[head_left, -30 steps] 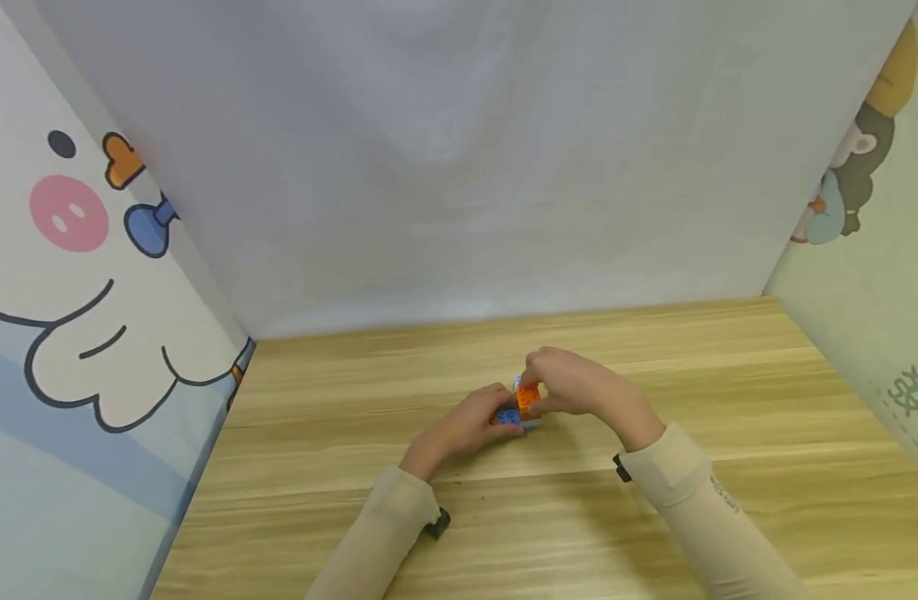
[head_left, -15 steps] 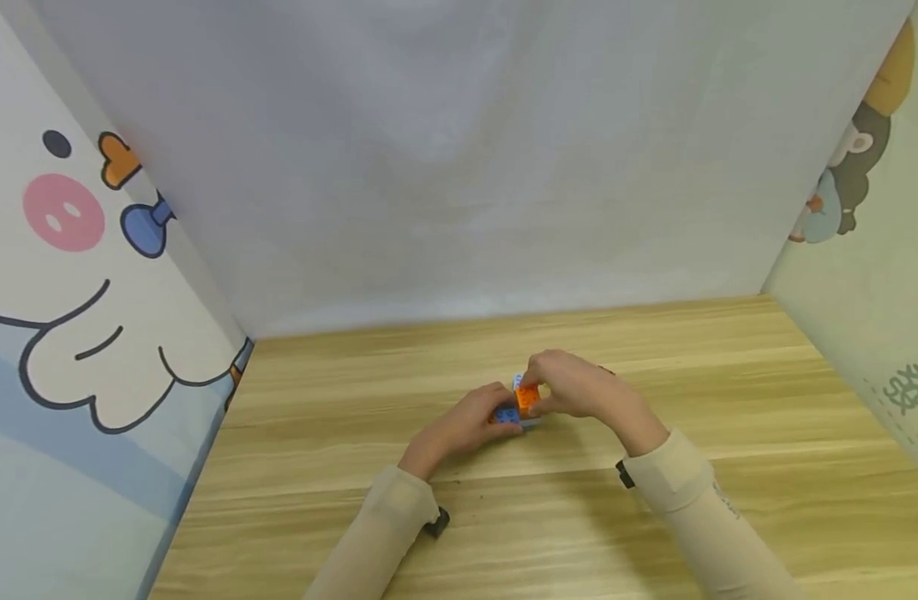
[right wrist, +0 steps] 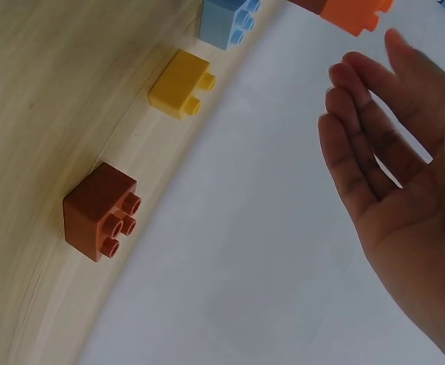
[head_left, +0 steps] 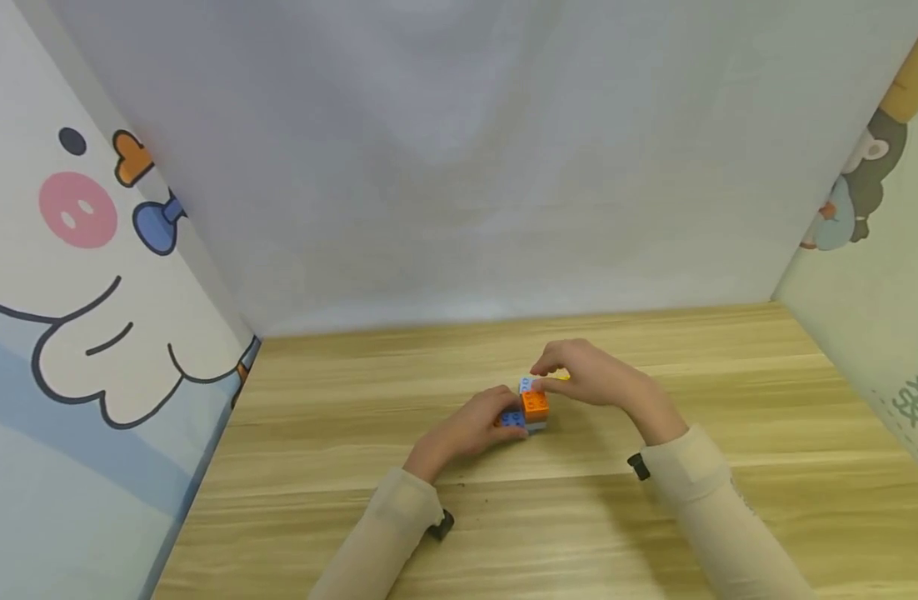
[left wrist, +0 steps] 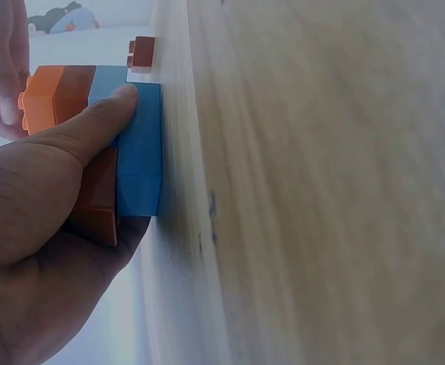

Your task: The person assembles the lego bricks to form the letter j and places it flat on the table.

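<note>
My left hand (head_left: 470,429) grips a stack of toy building bricks on the wooden table, its thumb across the side in the left wrist view. That stack has a blue brick (left wrist: 140,167) at the bottom with a brown brick (left wrist: 98,194) on it. Beside the brown one rises a column of a light blue brick (left wrist: 108,82), another brown brick (left wrist: 75,85) and an orange brick (left wrist: 43,95) on top. My right hand (head_left: 597,375) hovers just by the orange brick, fingers loosely bent and holding nothing; in the right wrist view a small gap shows between them.
Behind the stack, the right wrist view shows a loose light blue brick (right wrist: 220,24), a yellow brick (right wrist: 176,82) and a brown brick (right wrist: 93,209) on the table. A pale curtain (head_left: 459,208) hangs at the back, with printed panels (head_left: 77,300) at the sides.
My right hand has let go of the orange brick and lifted slightly up and to the right. The orange brick stays on the stack; my left hand keeps its grip.
</note>
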